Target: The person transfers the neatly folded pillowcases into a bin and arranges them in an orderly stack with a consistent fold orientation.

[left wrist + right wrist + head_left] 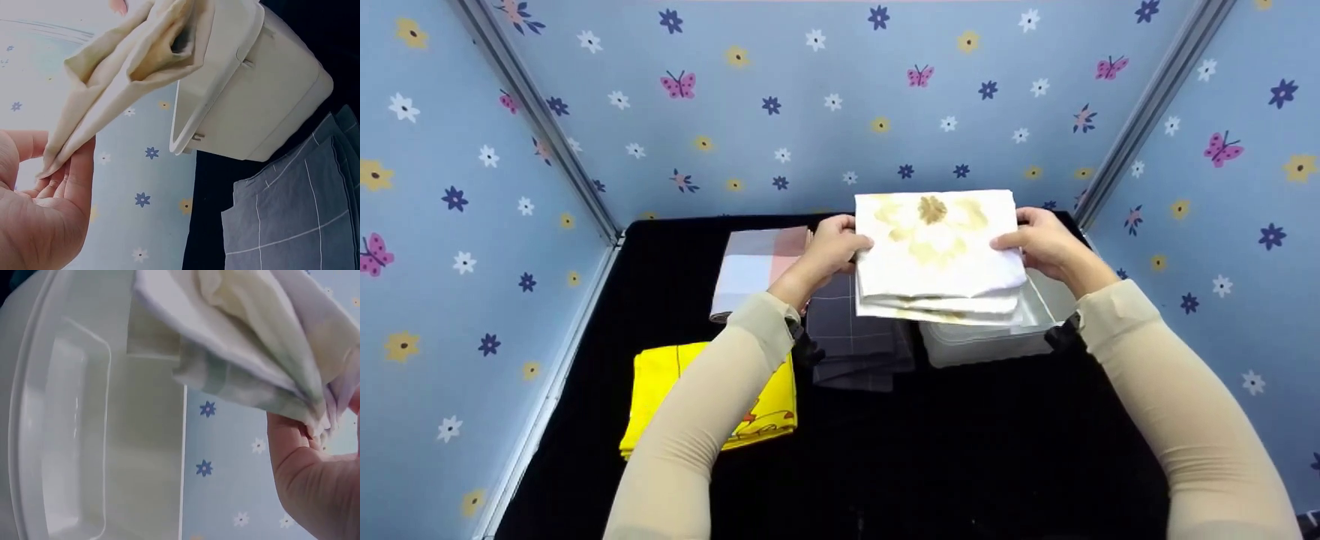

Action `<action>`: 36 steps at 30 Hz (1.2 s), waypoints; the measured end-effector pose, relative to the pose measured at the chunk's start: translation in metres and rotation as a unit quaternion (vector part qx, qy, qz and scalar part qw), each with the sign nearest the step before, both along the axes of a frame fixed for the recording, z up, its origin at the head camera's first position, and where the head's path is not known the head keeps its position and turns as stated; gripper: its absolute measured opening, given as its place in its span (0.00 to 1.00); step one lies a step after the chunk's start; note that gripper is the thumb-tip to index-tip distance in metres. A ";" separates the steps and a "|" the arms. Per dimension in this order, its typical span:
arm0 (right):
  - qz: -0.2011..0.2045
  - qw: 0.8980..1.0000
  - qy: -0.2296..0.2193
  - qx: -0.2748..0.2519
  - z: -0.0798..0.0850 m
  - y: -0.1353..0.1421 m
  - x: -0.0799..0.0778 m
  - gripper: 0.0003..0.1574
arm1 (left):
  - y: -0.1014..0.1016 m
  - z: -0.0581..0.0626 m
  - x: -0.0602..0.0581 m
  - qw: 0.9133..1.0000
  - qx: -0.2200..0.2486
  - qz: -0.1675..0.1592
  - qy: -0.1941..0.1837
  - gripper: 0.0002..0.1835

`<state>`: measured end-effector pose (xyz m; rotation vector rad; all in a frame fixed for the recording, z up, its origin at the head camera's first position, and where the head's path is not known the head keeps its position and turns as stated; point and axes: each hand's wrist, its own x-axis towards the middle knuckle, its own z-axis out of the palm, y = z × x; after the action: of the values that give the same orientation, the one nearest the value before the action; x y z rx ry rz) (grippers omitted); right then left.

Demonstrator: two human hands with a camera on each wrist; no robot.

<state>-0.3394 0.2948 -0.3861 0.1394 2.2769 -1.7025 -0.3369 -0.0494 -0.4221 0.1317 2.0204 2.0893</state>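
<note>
The left hand (829, 251) and right hand (1046, 244) are pinching opposite sides of a folded white floral cloth (922, 274), which is hanging between their grips; a pale plastic box (982, 349) is sitting below the right grip, a dark checked cloth (851, 337) lying below the left.

Held folded cloth (934, 244): above the tabletop (997, 450), left hand (834, 247) at its left edge, right hand (1046, 240) at its right
Plastic tub (990, 349): on the tabletop's right side, partly hidden behind the held folded cloth
Middle cloth (855, 367): just left of the plastic tub
Rear-left cloth (750, 266): left of the middle cloth
Front-left cloth (660, 375): before the rear-left cloth
Wall panels (825, 75): behind, left and right of the tabletop
</note>
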 end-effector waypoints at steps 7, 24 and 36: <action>-0.014 0.999 0.012 0.047 0.003 0.014 -0.006 0.46 | 0.013 0.002 -0.003 1.000 0.008 -0.010 -0.006 0.24; -0.029 0.993 0.031 0.109 0.002 0.046 -0.016 0.45 | 0.045 -0.011 -0.006 0.999 0.024 -0.033 0.010 0.25; -0.027 0.992 0.028 0.117 -0.003 0.065 -0.019 0.45 | 0.065 -0.025 -0.005 0.999 0.004 -0.039 0.010 0.28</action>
<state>-0.3584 0.3600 -0.3891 0.2061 2.5305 -1.4771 -0.3420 0.0157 -0.4470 0.2294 1.9855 2.0575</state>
